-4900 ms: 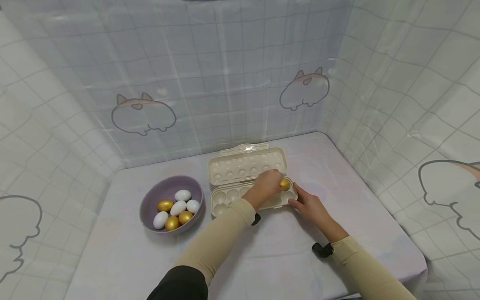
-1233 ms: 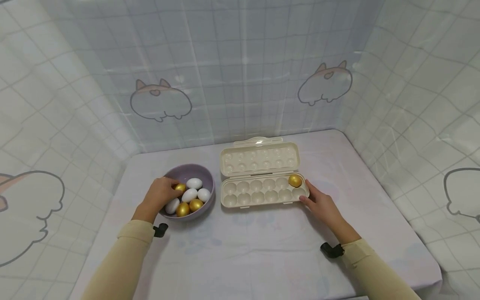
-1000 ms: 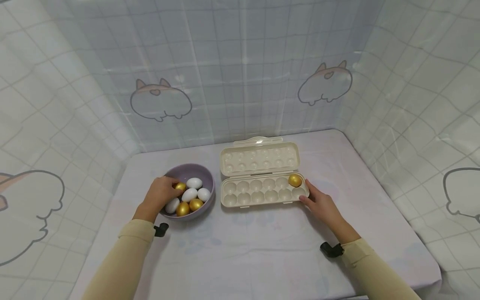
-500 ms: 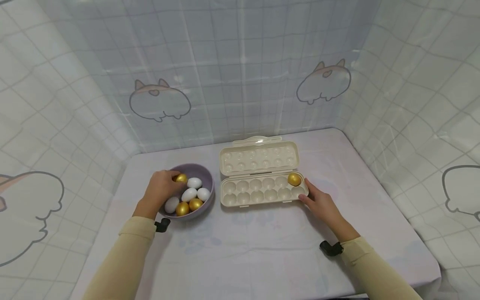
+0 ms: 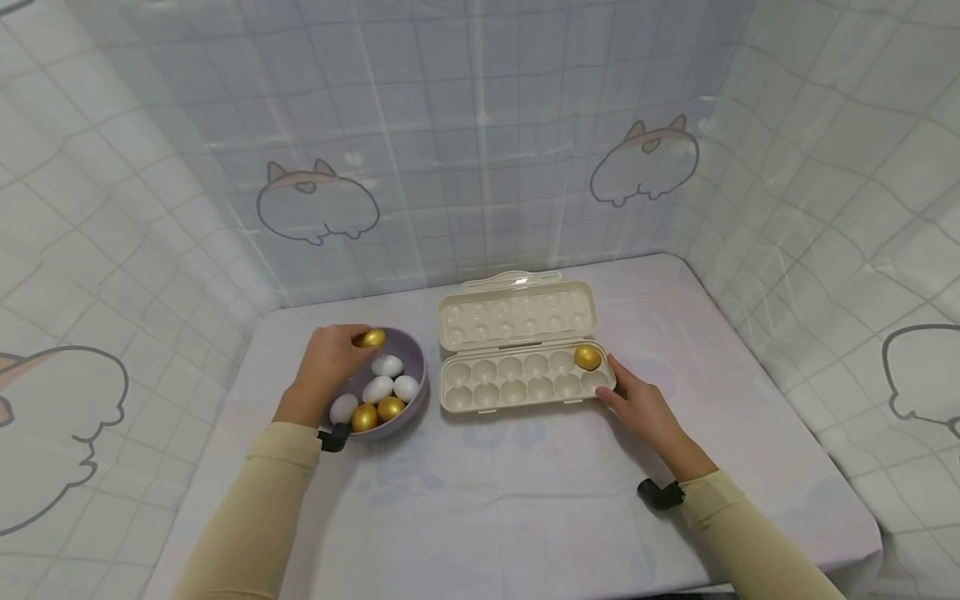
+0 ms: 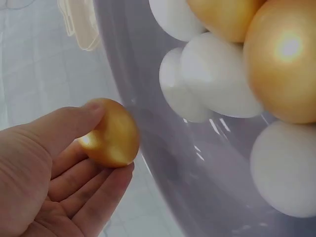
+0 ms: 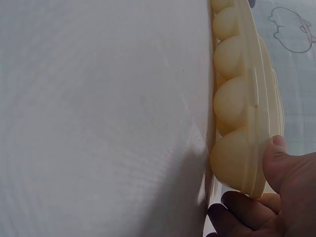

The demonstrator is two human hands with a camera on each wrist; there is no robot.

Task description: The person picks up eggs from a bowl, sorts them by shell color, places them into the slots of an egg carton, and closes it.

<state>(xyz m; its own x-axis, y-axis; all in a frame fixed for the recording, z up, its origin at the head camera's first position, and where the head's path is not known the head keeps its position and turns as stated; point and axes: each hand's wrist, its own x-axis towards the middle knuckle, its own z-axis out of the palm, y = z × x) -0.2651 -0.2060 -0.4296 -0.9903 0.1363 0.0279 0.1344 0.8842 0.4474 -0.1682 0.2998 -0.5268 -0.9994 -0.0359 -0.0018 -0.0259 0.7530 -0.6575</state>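
My left hand (image 5: 330,358) pinches a gold egg (image 5: 372,337) between thumb and fingertips, held at the far left rim of the purple bowl (image 5: 408,346). In the left wrist view this egg (image 6: 116,136) shows beside the bowl's wall. Several white eggs (image 5: 377,389) and two gold eggs (image 5: 364,417) lie in the bowl. My right hand (image 5: 641,408) grips the right end of a cream egg carton (image 5: 517,321), which stands with its lid up. The right wrist view shows the thumb on its rim and the fingers lower down. One gold egg (image 5: 587,357) sits in the back right cup.
The table (image 5: 480,500) has a pale cloth over it. Grid-patterned curtains (image 5: 480,167) rise behind it and on both sides. The carton stands a short gap right of the bowl, its lid leaning toward the back curtain.
My left hand went from the carton to the bowl, took a gold egg there and raised it toward the far rim. The right hand keeps its grip on the carton's right end.
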